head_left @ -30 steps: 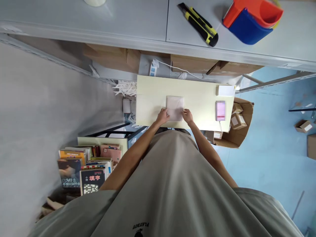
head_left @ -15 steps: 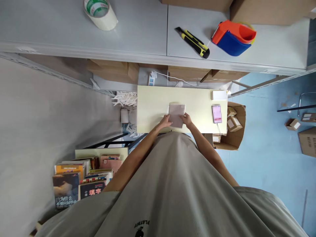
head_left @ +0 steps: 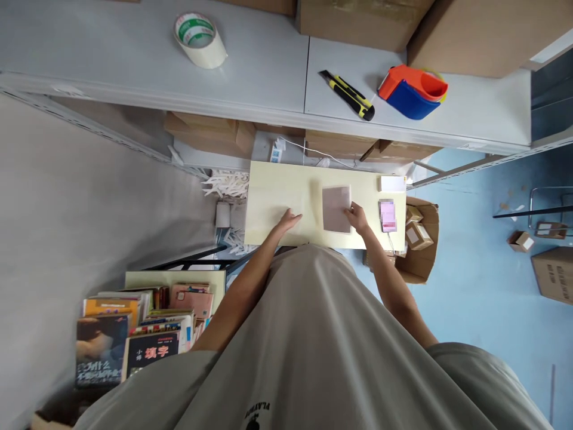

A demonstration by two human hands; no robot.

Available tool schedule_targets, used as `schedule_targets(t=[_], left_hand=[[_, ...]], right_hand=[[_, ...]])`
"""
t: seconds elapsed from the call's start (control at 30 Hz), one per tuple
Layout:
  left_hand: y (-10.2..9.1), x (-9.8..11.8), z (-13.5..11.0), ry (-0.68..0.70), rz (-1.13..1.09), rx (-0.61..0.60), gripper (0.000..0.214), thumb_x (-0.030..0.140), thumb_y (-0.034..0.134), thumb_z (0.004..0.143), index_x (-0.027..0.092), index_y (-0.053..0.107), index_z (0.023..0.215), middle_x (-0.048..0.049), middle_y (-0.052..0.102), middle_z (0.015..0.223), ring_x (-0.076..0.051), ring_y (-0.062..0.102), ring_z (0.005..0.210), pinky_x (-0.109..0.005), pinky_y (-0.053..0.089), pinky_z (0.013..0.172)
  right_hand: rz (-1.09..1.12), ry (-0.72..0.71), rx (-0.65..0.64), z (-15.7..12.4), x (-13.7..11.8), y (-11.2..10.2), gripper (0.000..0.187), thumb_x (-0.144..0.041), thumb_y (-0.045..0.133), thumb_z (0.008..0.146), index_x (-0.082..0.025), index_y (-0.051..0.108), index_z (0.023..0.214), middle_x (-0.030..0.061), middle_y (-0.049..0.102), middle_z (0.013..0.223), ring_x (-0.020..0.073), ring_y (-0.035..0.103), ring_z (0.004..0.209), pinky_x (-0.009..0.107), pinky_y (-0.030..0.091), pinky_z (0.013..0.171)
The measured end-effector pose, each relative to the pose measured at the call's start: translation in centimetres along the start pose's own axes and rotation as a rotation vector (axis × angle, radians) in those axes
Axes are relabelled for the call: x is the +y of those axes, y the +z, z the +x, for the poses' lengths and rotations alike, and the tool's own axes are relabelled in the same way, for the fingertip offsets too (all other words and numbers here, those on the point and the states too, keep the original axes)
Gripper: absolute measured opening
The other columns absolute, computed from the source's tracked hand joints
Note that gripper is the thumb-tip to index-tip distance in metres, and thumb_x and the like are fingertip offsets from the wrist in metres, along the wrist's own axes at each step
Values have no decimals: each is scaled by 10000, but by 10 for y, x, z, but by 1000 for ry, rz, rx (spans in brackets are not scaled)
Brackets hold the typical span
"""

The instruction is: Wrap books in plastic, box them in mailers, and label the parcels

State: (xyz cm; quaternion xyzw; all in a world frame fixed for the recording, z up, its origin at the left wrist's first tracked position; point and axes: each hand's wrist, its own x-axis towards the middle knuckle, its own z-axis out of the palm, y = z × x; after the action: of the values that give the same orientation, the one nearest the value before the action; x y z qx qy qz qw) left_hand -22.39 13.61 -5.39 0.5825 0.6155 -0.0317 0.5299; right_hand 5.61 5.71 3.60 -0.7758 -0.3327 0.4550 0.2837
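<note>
A flat, mauve-grey rectangle, likely a book in a clear cover point(head_left: 335, 210), is held over the pale-yellow table point(head_left: 268, 185). My right hand point(head_left: 358, 218) grips its right edge, with the thumb on the upper face. Its shadow falls on the tabletop to the left. My left hand point(head_left: 289, 221) is apart from it over the left half of the table, fingers loosely out and nothing visible in them. At the table's right end lie a phone point(head_left: 388, 215) with a cable and a small white box point(head_left: 392, 183).
On the grey shelf point(head_left: 264, 77) ahead are a tape roll point(head_left: 203, 45), a utility knife point(head_left: 348, 95) and a tape dispenser point(head_left: 412, 92). Books point(head_left: 105, 346) stand at lower left. An open carton point(head_left: 425, 257) with parcels is beside the table's right end. Shredded paper point(head_left: 228, 182) lies left.
The mauve-grey rectangle has moved right and looks larger, carried by my right hand. My left hand has let go of it and shifted left. The view has tilted slightly.
</note>
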Motion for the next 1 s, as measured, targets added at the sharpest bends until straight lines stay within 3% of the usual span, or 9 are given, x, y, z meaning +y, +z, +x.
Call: schedule_targets(t=[0.17,0.27,0.37,0.5,0.63,0.77,0.87,0.93,1.0], left_hand=[[-20,47,-25,154,-258,-99,875,854,353,1186,196,611,1702,-248,806,1511,-319,799,1412,-430,650,1138],[-41,77,-59,319,-516,-141,1044,987,206,1117,197,761,1513,-199,865,1321,-348,825,1335,-471,674,1100],[-58,103,-95,457,-611,-92,1005,1109,470,976,213,850,1227,-119,861,1077,-337,849,1188,-423,687,992],[-63,130,-124,564,-693,8,794,920,959,766,180,858,1034,-73,836,969,-267,801,976,-334,639,853],[-53,140,-133,526,-710,138,688,809,1020,736,169,812,879,-14,734,807,-164,637,761,-265,505,698],[-46,136,-135,529,-567,275,587,753,919,877,183,783,829,13,648,712,-155,578,695,-262,430,647],[-38,140,-137,490,-266,403,345,528,848,1017,198,849,918,-12,744,740,-197,689,734,-278,462,694],[-29,146,-140,446,-5,442,183,372,824,1051,217,909,1102,-63,853,858,-260,793,822,-312,508,753],[-16,153,-146,400,220,403,249,271,768,1085,210,911,1280,-143,910,1021,-337,863,938,-361,552,805]], right_hand=[[309,-155,-201,-34,-41,-44,668,-784,865,864,-248,775,1252,91,872,1131,310,803,1059,431,698,914],[420,-251,-190,-55,-66,-64,677,-816,905,856,-271,808,1245,95,890,1173,350,834,1149,501,721,1001],[471,-343,-162,-63,-80,-72,637,-776,945,878,-280,826,1258,87,902,1187,347,852,1166,511,724,1028],[495,-376,-183,-58,-80,-68,644,-768,964,886,-268,827,1268,83,918,1214,336,864,1169,478,736,1013],[501,-354,-226,-52,-68,-61,663,-772,939,918,-265,825,1329,89,914,1307,345,867,1217,485,744,1046],[406,-328,-81,-45,-58,-50,846,-876,919,855,-244,803,1406,155,862,1464,392,837,1320,556,716,1142],[334,-290,108,-46,-60,-29,1073,-1023,847,767,-204,771,1457,233,764,1616,437,772,1441,563,708,1135],[333,-280,36,-54,-65,-8,1033,-1050,780,799,-209,776,1398,220,778,1583,414,782,1408,515,716,1076],[323,-293,-79,-66,-71,11,837,-1006,750,877,-237,786,1206,143,866,1325,339,826,1219,435,700,985]])
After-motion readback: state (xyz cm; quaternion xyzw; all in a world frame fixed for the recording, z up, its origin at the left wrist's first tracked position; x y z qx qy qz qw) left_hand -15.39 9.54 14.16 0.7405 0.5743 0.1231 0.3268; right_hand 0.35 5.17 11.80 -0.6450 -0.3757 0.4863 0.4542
